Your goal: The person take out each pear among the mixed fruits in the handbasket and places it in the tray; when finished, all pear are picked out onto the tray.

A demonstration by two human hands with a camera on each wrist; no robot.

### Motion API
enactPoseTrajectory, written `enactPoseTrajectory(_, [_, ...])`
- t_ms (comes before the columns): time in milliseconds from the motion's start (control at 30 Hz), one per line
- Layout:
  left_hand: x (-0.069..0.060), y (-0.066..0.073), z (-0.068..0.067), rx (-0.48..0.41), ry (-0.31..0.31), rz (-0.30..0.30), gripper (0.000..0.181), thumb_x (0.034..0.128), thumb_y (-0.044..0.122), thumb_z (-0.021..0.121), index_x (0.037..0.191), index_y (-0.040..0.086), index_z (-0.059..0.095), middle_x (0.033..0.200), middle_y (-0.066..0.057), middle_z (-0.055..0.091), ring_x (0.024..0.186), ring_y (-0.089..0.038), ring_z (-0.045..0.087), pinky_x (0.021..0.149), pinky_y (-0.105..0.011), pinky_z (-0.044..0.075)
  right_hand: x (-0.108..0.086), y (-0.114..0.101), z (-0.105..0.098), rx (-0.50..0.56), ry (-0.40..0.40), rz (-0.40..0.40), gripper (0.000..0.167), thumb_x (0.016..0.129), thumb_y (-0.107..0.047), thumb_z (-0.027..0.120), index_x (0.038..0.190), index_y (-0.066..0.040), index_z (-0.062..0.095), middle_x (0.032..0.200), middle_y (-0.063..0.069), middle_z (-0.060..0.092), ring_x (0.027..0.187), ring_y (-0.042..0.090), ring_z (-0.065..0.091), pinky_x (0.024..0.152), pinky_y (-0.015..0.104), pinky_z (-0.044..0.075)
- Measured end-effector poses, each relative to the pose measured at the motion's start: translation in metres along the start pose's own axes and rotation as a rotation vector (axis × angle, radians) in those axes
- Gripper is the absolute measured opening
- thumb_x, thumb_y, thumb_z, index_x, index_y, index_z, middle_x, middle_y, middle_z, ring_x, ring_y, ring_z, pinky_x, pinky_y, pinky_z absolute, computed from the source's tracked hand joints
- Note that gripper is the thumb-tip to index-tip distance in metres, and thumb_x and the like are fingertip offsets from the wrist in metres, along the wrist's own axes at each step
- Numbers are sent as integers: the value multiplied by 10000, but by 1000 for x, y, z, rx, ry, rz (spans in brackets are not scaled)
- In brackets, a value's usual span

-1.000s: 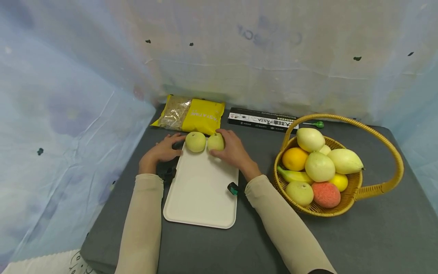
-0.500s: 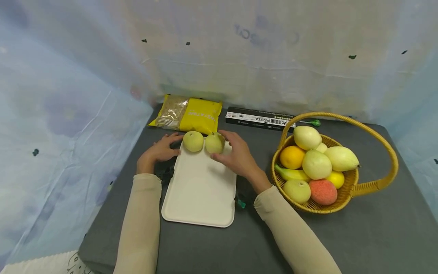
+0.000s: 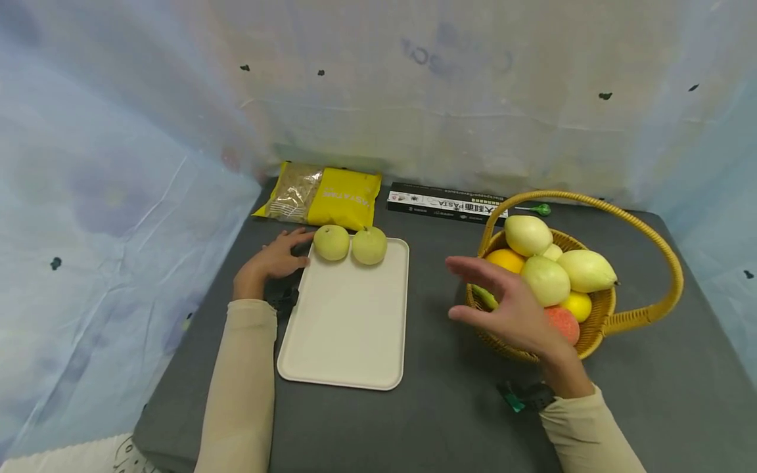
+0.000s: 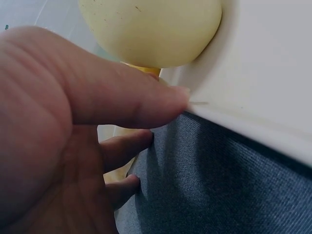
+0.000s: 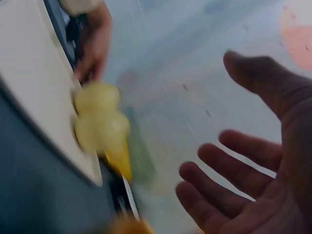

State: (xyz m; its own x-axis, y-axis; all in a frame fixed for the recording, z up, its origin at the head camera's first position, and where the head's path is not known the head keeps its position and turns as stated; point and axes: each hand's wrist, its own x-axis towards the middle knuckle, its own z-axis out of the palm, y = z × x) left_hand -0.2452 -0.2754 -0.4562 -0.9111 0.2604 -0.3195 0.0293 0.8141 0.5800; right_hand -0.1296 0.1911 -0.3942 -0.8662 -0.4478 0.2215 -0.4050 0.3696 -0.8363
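Two round yellow-green pears, a left pear (image 3: 331,243) and a right pear (image 3: 369,246), sit side by side at the far end of a white tray (image 3: 343,328). My left hand (image 3: 276,257) rests at the tray's far left corner beside the left pear. In the left wrist view its thumb (image 4: 131,95) touches the tray rim, with other fingers lower against the dark cloth. My right hand (image 3: 511,305) holds nothing; it is over the left side of a wicker basket (image 3: 597,341), thumb and fingers spread apart. It partly hides the fruit there.
In the basket are an orange (image 3: 504,259), a red fruit (image 3: 564,323), a yellow fruit (image 3: 576,306) and several pale green fruits (image 3: 545,281) under a tall handle (image 3: 650,253). A yellow pasta bag (image 3: 343,197) and black pasta box (image 3: 443,203) lie along the back.
My right hand has let go of the right pear and moved right, from the tray to the basket. My left hand stays by the tray's corner.
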Motion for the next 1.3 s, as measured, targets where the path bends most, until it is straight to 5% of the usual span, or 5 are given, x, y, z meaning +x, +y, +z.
enactPoseTrajectory(233, [-2,2,1,-13,0,-5,716,1097,213,619,1745,145,323,1841,-211,100,1681,-540,-64,1201,-895,-82,-50,8,-52,-98,175,69,735,889,25,882,1556,-148,625,1508,-20,665,1345,37,645,1060,98,510])
enactPoseTrajectory(467, [-2,-1,1,-16,3,-5,715,1101,222,620,1747,150,321,1844,-206,87,1682,-535,-75,1198,-896,-87,-61,13,-79,-388,364,126,671,842,-127,966,1465,-150,716,1373,79,745,1170,-59,659,947,-39,426])
enactPoseTrajectory(633, [-2,0,1,-21,-3,0,713,1101,220,617,1746,147,322,1843,-208,84,1680,-537,-79,1191,-901,-94,-56,17,-85,-544,309,255,675,914,-305,914,1495,-63,670,1381,263,716,1111,429,749,933,378,623])
enactPoseTrajectory(733, [-2,0,1,-22,-1,0,712,1098,209,615,1745,144,323,1844,-207,86,1681,-535,-79,1191,-900,-96,-50,22,-85,-599,232,326,743,963,-374,854,1538,19,594,1413,353,655,1133,586,680,904,719,522])
enactPoseTrajectory(1300, [0,-3,3,-40,9,-9,700,1104,200,606,1746,161,329,1849,-188,85,1689,-514,-87,1195,-888,-120,-27,29,-63,-663,149,403,782,956,-304,831,1538,106,507,1425,436,522,1205,601,531,903,728,483])
